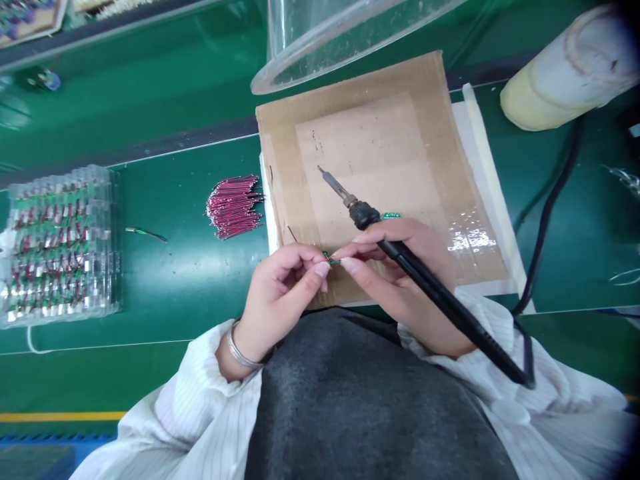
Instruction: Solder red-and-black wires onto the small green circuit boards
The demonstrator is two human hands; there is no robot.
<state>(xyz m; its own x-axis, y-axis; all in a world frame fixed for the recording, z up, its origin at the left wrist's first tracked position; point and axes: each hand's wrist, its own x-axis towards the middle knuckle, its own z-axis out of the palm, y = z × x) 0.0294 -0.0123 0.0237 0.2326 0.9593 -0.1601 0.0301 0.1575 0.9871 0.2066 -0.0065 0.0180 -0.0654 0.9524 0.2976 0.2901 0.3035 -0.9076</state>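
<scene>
Both hands meet over the near edge of a cardboard sheet. Between thumb and fingers, my left hand pinches a small green circuit board, mostly covered by fingertips. A thin red wire sticks up beside these fingers. My right hand has its thumb and index fingertip closed at the board's other end. Across that same hand rests a black soldering iron, its tip pointing away to the upper left. Another small green board lies on the cardboard just past my right knuckles.
Left of the cardboard lies a pile of red and black wires. Farther left are a single wired piece and stacked clear trays of wired parts. A clear plastic bin overhangs the back; a white cylinder and black cable are right.
</scene>
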